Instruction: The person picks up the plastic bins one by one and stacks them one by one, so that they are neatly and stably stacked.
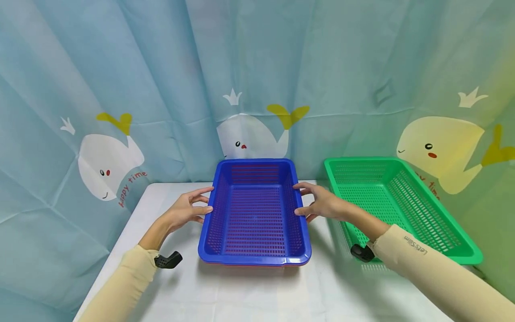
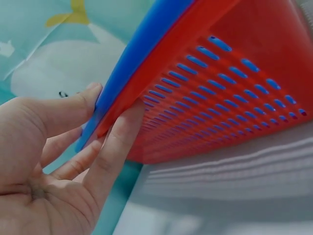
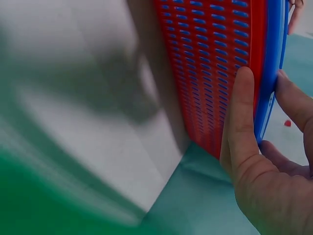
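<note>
Beige sleeves (image 1: 124, 277) lie at eight and four o'clock; the half-curled left hand (image 1: 184, 211) pinches the rim of the centred blue basket (image 1: 253, 259) at nine, the half-curled right hand (image 1: 323, 203) at three, a red basket (image 2: 288, 49) nested underneath; the green basket (image 1: 362, 160) sits farther out at three, whale-print curtain (image 1: 342, 67) behind at twelve

Blue basket (image 1: 249, 259) of glossy plastic.

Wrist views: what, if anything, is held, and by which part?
Left hand and right hand hold the nested blue basket and red basket by opposite side rims.
</note>
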A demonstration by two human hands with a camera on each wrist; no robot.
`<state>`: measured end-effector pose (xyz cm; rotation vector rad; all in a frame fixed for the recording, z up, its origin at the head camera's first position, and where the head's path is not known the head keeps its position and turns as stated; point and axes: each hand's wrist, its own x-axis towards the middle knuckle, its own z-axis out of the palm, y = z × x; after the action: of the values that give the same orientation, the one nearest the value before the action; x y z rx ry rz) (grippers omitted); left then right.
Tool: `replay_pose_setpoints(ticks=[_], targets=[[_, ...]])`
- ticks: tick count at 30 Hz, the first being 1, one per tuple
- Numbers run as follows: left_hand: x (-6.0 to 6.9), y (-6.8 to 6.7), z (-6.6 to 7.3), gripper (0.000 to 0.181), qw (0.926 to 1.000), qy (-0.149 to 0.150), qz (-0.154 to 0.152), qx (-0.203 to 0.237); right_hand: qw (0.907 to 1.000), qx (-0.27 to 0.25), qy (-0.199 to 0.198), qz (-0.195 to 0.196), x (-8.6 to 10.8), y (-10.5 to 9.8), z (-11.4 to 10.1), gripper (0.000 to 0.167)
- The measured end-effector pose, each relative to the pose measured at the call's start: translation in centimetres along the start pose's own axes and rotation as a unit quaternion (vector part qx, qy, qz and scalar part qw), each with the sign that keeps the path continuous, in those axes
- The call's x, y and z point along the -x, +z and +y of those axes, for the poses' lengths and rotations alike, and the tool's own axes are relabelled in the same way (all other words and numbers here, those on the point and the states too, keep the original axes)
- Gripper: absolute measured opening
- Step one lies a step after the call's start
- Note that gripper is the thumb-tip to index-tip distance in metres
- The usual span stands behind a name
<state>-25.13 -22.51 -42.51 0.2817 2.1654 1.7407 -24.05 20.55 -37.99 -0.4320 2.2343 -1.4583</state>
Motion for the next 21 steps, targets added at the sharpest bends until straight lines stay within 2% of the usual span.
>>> replay_pose_setpoints(ticks=[9, 21], targets=[[-1.0, 1.8, 0.5, 0.074, 0.9997, 0.004, -0.012, 0.021, 0.9999, 0.001, 0.008, 0.006, 1.7, -1.4, 0.6, 0.082], [-1.4, 2.2, 0.4, 0.074, 0.9996, 0.009, -0.021, 0.019, 0.9997, 0.003, 0.022, 0.013, 1.9, -1.8, 0.9, 0.083]])
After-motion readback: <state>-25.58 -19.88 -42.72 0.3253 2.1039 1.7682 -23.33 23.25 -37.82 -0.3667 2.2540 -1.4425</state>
